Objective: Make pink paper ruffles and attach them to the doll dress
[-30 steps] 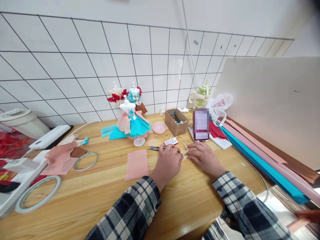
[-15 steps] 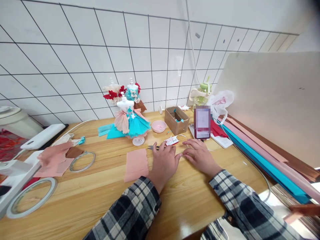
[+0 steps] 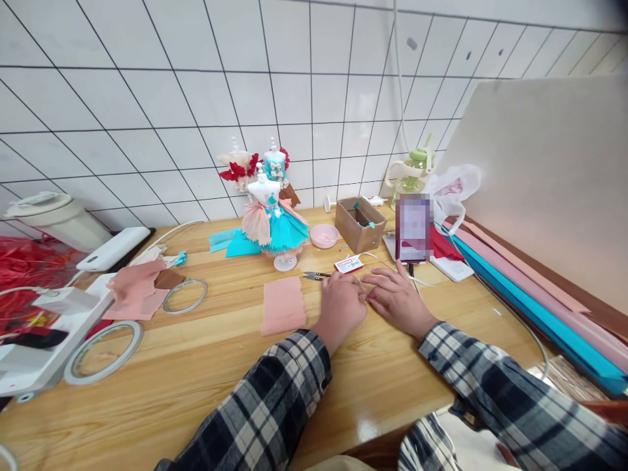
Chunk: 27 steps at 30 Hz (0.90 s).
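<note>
Low over the wooden table, my left hand [image 3: 342, 307] is closed, its fingers curled down and their tips mostly hidden. My right hand [image 3: 400, 304] meets it at the fingertips, thumb and forefinger drawn together and another finger raised. Whatever is between them is too small to make out. Beyond my left hand lie thread snips [image 3: 316, 275] and a small white-and-red labelled packet [image 3: 348, 263]. A peach crepe paper piece [image 3: 284, 305] lies flat to the left. Behind it stands a small white dress form [image 3: 265, 191] in a turquoise and peach paper skirt [image 3: 282, 229].
A pink bowl [image 3: 324, 236], cardboard box [image 3: 360, 226] and propped phone [image 3: 413, 229] stand behind my hands. Tape rolls [image 3: 185, 296], paper scraps [image 3: 135, 288] and a power strip [image 3: 88, 307] are left. Crepe paper rolls [image 3: 534, 294] lie along the right side.
The view has shifted left and slightly down. My left hand has curled more tightly and moved closer to my right hand, uncovering more of the snips. A right finger is now raised.
</note>
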Available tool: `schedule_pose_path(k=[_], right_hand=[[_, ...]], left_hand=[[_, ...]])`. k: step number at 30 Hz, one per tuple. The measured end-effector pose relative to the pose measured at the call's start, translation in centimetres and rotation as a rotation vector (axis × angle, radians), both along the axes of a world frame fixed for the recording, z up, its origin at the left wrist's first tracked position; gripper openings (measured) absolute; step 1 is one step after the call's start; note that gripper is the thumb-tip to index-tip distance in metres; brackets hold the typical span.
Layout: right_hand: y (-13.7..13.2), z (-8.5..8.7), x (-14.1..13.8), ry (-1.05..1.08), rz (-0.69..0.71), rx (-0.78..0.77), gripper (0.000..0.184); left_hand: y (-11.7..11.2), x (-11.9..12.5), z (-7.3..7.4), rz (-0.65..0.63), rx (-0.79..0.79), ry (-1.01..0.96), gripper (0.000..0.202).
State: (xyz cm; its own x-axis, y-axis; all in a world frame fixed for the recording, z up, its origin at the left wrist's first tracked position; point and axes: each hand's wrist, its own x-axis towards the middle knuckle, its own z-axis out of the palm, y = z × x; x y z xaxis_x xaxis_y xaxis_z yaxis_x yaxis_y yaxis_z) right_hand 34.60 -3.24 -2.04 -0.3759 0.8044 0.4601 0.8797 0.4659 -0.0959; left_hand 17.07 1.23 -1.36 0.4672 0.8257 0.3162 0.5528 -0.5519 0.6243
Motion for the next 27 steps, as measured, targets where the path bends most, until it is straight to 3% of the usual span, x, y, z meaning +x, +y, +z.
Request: schedule_pose_path(k=[4,7,12,14,21,23,27], right_hand=[[0.2,-0.5,0.3,-0.034,0.020,0.024,0.019],[0.4,-0.3,0.8,-0.044,-0.112,0.052,0.020],[0.1,0.5,0.7,-0.119,-0.336,0.162,0.031],[-0.3,0.9,0.6,-0.165,-0.363,0.192,0.033],[-1.1,1.0,2.1,-0.122,-0.266,0.223,0.023],[-0.6,0.4,2.6,-0.128,-0.222,0.150,0.031],[0.0,0.0,2.8,-0.225,-0.203,-0.008,0.030]], left_hand=[[1.4,-1.0,-0.1,0.058,-0.170,-0.203,0.012],[1.2,-1.9,0.7,0.023,-0.240,-0.333,0.022],[-1.1,-4.1,1.3,-0.184,-0.736,-0.907,0.035],[-1.8,-5.7,1.2,-0.217,-0.850,-1.007,0.042],[-2.9,-12.1,0.7,-0.225,-0.934,-0.993,0.058],[-3.1,-13.1,0.7,-0.222,-0.924,-0.960,0.060],[-3.4,-14.3,0.9,-0.181,-0.857,-0.906,0.067]])
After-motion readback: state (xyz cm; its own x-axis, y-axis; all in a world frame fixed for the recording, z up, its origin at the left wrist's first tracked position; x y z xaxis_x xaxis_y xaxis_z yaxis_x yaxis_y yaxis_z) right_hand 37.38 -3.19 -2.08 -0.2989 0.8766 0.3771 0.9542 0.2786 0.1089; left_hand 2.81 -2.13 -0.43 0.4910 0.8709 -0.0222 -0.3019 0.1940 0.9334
